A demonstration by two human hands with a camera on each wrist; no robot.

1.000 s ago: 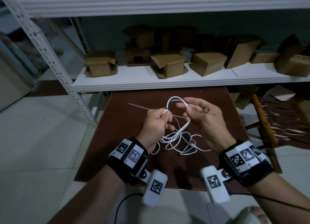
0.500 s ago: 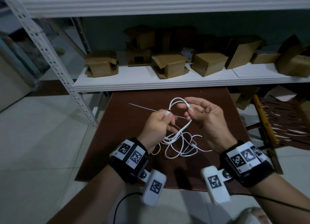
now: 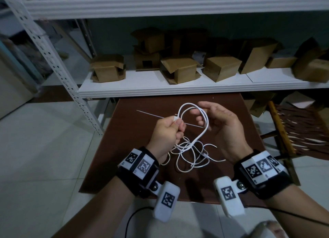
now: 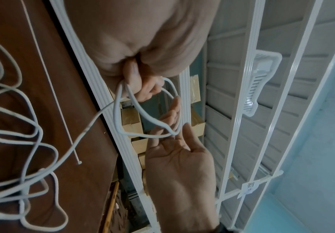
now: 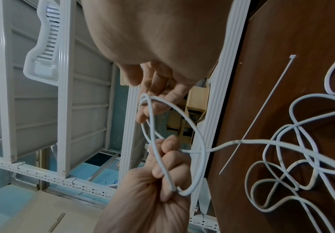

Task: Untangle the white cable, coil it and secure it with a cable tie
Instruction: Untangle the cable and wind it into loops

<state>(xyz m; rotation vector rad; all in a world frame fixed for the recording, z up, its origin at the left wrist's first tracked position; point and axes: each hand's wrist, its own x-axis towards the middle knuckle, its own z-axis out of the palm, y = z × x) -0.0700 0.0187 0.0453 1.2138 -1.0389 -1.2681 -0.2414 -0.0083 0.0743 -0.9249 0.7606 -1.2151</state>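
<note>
Head view: both hands raised over the brown table (image 3: 135,148); left hand (image 3: 166,136) fisted, thumb and forefinger pinching the white cable (image 3: 204,123) at its plug end; right hand (image 3: 224,129) half open, fingers loosely curved and apart, a loop of cable draped over them; the rest of the cable lies in a loose tangle on the table between the wrists; the cable tie (image 3: 151,114) lies flat on the table beyond the left hand, partly hidden behind it; cardboard boxes (image 3: 179,70) on the white shelf (image 3: 178,90) behind.

Left wrist view adds: the right hand's palm (image 4: 180,178) faces the camera, fingers (image 4: 172,116) straight and slightly spread, the loop hooked round their tips, thumb close beside it; the tie's square head (image 4: 79,162) shows here, clear of the cable.

Right wrist view adds: the left hand's grip from the front (image 5: 162,173); fingers curled tight, two strands passing through the fist, the plug tip just showing by the thumb; the right hand's own fingers (image 5: 158,88) reach into the loop top; whether any of them pinches the cable, cannot tell; the tie (image 5: 262,110) runs untouched beside the tangle.
</note>
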